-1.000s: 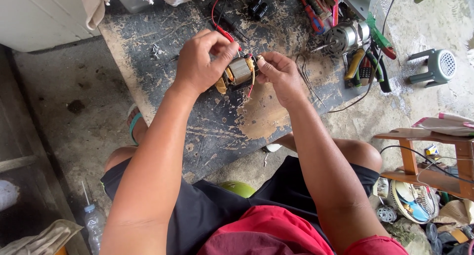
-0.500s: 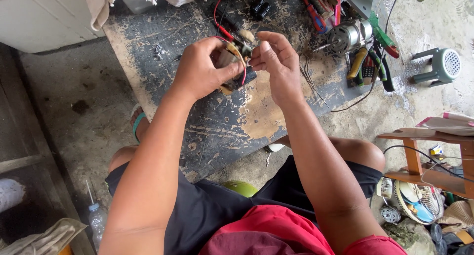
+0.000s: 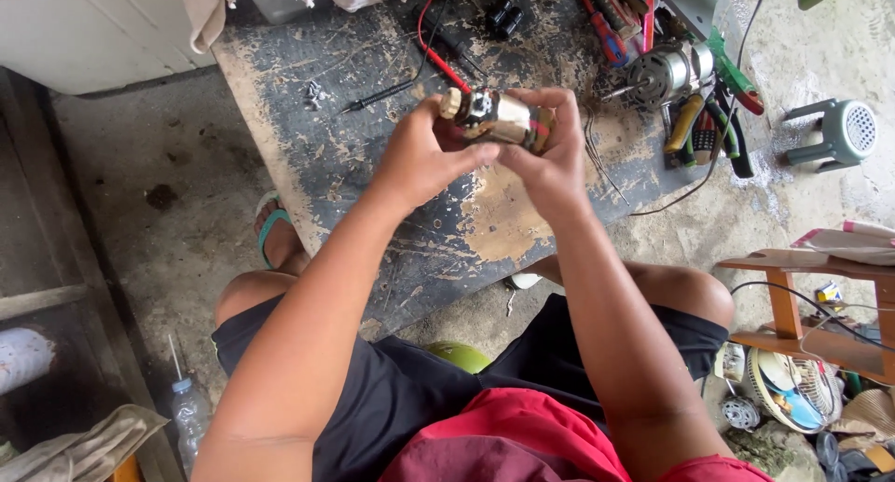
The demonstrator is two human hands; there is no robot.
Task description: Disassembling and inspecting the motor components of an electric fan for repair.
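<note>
Head view, only one I get. Both hands are up above the worn dark workbench (image 3: 308, 165), meeting over its middle. My left hand (image 3: 424, 156) is curled closed round the left end of a small motor core (image 3: 499, 117), thumb and fingers pinching near its pale cream end piece. My right hand (image 3: 550, 160) is wrapped shut over the right end, fingers hooked across the top. So the core is held off the bench between the two hands, roughly level, slightly tilted.

Handling, my judgement: metal laminations plus copper winding, so dense and heavy for its size, rigid, not slippery. The weak parts look like the thin wires and the plastic end piece; I'd grip the metal body, not the winding or leads.

Around it: a red probe lead (image 3: 438, 58) runs on the bench just beyond the hands, a second bare motor (image 3: 664, 72) lies far right among screwdrivers (image 3: 695, 123), a small grey fan housing (image 3: 844, 132) sits on the floor right, and a plastic bottle (image 3: 191, 412) stands near left.
</note>
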